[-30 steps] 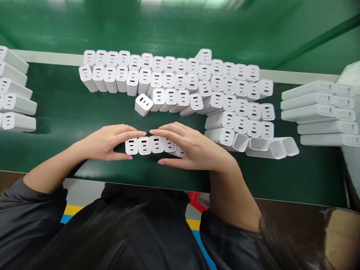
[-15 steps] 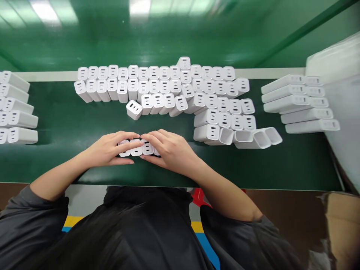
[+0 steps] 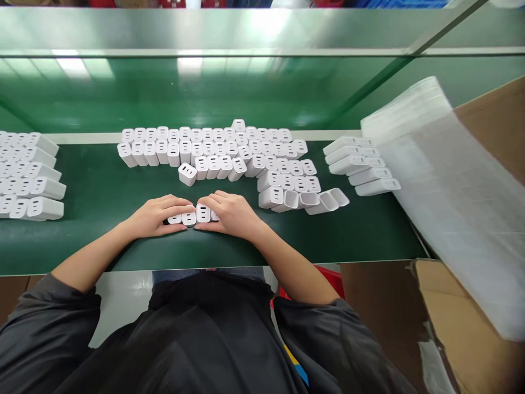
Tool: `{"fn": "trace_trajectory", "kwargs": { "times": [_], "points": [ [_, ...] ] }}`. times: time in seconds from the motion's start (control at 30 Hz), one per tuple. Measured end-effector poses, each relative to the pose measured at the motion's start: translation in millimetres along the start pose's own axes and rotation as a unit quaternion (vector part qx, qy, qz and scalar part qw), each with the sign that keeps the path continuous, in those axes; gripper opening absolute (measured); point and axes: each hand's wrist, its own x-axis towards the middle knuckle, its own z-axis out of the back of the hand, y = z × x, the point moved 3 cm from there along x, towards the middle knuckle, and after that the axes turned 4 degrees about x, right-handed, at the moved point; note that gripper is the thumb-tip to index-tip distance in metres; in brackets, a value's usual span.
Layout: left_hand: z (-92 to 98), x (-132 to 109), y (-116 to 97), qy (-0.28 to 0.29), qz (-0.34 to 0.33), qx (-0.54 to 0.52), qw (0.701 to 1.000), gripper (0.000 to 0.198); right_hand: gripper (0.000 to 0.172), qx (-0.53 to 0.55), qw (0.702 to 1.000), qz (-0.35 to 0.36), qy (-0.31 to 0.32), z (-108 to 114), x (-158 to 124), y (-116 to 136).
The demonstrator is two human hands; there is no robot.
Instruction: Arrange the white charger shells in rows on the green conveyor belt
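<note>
A short row of white charger blocks [image 3: 188, 219] stands on the green table near its front edge, slot faces up. My left hand [image 3: 159, 215] is closed around the left end of the row, thumb on the near side and fingers on the far side. Around the right end closes my right hand [image 3: 229, 215], partly covering the blocks there. The two hands almost meet in the middle. Just beyond them, a single charger block [image 3: 187, 174] stands turned at the front of a larger group of white charger blocks [image 3: 197, 149].
More white blocks stand in rows at the left [image 3: 45, 187]. Open-ended white shells [image 3: 326, 203] lie at the group's right end. Further right, several blocks [image 3: 369, 175] lie beside a stack of translucent sheets [image 3: 443, 180] and a cardboard box [image 3: 463, 306]. A green panel [image 3: 246, 93] rises behind.
The camera view has tilted up and shifted right, showing more of the back and right side. Both hands stay on the short row, the right one gripping a little closer to the middle.
</note>
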Motion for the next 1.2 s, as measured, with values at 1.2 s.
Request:
{"fn": "trace_trajectory", "kwargs": {
  "times": [1.2],
  "points": [
    [3.4, -8.7, 20.0, 0.011, 0.062, 0.056, 0.996, 0.063, 0.054, -0.087, 0.858, -0.449, -0.235, 91.6, -251.3, -144.3]
  ]
}}
